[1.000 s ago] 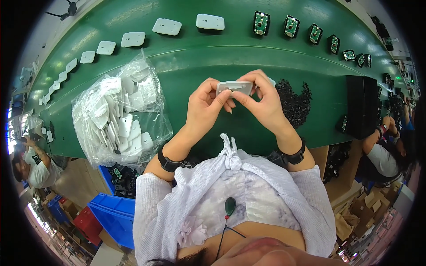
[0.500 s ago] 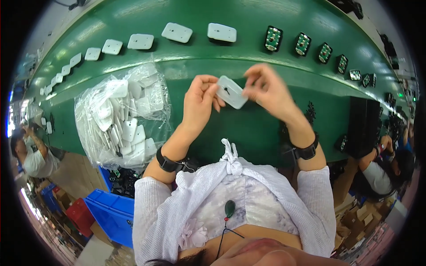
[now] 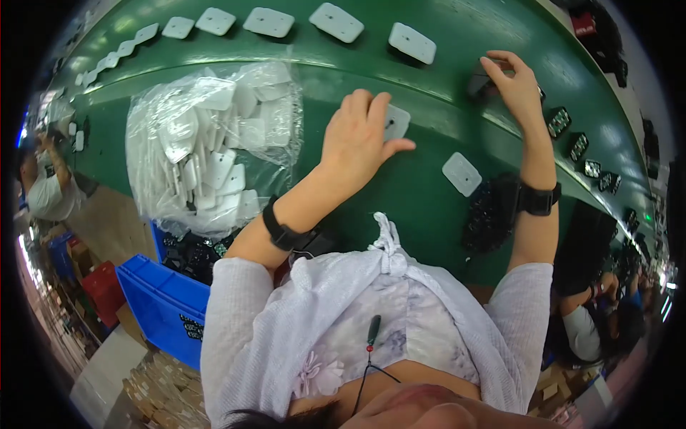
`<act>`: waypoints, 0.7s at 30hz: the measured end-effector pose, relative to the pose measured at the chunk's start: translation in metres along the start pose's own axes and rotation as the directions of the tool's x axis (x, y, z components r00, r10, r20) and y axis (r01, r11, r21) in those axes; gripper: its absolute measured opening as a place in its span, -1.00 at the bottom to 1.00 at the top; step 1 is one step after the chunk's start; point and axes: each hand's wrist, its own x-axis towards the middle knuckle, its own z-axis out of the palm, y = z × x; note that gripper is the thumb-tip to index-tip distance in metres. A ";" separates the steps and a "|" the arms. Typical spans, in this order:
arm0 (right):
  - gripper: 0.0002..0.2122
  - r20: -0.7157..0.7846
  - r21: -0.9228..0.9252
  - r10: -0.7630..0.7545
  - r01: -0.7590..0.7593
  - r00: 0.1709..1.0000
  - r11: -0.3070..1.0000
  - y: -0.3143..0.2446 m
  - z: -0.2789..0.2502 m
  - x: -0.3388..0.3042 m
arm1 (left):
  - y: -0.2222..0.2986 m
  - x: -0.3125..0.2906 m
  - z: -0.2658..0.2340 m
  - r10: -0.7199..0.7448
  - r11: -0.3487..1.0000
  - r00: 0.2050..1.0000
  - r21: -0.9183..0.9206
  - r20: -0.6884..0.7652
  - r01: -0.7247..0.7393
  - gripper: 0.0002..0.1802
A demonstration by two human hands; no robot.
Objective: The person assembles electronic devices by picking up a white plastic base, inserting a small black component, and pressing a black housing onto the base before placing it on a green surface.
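My left hand (image 3: 356, 139) is held over a white plastic plate (image 3: 398, 123), covering part of it; its fingers and thumb are apart. Farther right, my right hand (image 3: 516, 84) reaches to the row on the far side of the bench. Its thumb and fingers are closed round a small black housing (image 3: 480, 87), which is blurred. A second white plate (image 3: 462, 174) lies on the green bench between my forearms.
A clear bag of white plates (image 3: 207, 143) lies at the left. More white plates (image 3: 269, 23) line the far strip, with black-cased circuit boards (image 3: 558, 122) farther right. Small black parts (image 3: 493, 214) are heaped beside my right forearm. A blue bin (image 3: 161, 304) stands lower left.
Both hands were together at a white plate; now they are apart. My right hand has gone right and forward to a black housing. A plate now lies between my forearms. The view has shifted.
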 end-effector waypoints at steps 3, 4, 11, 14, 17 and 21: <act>-0.63 -0.097 0.539 -0.087 0.126 0.992 0.833 0.007 0.005 -0.050 | 0.004 -0.016 -0.003 0.046 0.995 0.997 0.084 0.058 -0.051 -0.26; -0.59 -0.086 0.579 -0.126 0.152 0.988 0.801 0.015 0.007 -0.063 | 0.003 -0.017 -0.001 0.050 0.996 0.997 0.068 0.062 -0.055 -0.26; -0.68 -0.225 0.145 -0.293 0.329 0.929 0.933 0.018 0.012 -0.110 | -0.003 -0.015 0.002 0.226 0.974 0.971 -0.022 0.080 -0.224 -0.42; -0.68 -0.225 0.141 -0.493 0.528 0.841 0.837 -0.008 0.023 -0.123 | -0.005 -0.017 0.001 0.177 0.977 0.983 -0.134 0.058 -0.168 -0.39; -0.66 -0.178 0.148 -0.572 0.597 0.800 0.789 -0.030 0.043 -0.133 | -0.010 -0.022 0.001 0.127 0.952 0.992 -0.278 -0.021 -0.128 -0.35; -0.65 -0.145 0.094 -0.638 0.652 0.756 0.752 -0.037 0.060 -0.131 | -0.012 -0.025 -0.002 0.132 0.941 0.991 -0.316 0.014 -0.121 -0.36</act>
